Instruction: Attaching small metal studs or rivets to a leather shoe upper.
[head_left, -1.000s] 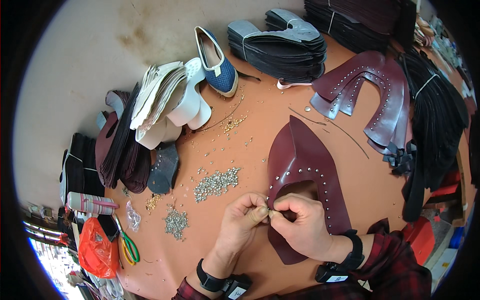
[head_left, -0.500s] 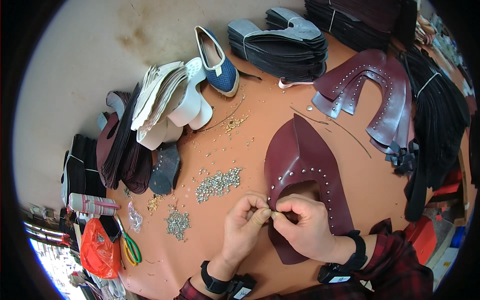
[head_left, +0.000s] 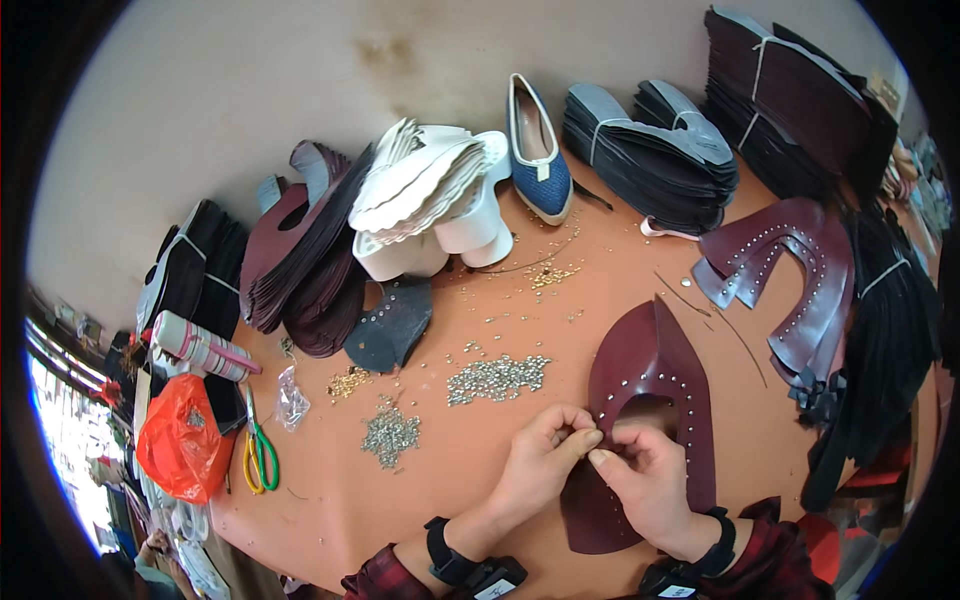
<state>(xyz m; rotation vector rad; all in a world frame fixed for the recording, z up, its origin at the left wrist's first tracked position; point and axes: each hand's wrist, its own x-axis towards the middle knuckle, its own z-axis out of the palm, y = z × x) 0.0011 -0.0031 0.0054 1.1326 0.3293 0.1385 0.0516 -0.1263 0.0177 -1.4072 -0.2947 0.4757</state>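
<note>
A maroon leather shoe upper (head_left: 655, 350) lies before me, pointed at its far end, with silver studs (head_left: 662, 378) along its curved inner opening. At the left side of this opening, my left hand (head_left: 550, 455) pinches the leather edge between thumb and finger. Over the near part of the upper, my right hand (head_left: 645, 475) has its fingers curled and its thumb stretched toward the left thumb. Whatever lies between the right fingertips is too small to make out. Silver studs (head_left: 500, 378) lie loose in a pile left of the upper, with a second silver pile (head_left: 390, 435) nearer me.
Gold studs (head_left: 348, 382) are scattered about. Green-and-yellow-handled pliers (head_left: 260, 455) lie beside a red plastic bag (head_left: 185, 440). Along the back stand white pieces (head_left: 425, 190), a blue shoe (head_left: 540, 165) and bundled black pieces (head_left: 650, 150). Studded maroon uppers (head_left: 800, 260) lie at the right.
The whole view has swung, so the table's things sit further right in it. My right thumb has drawn slightly apart from the left one. Both hands remain at the upper's left inner edge.
</note>
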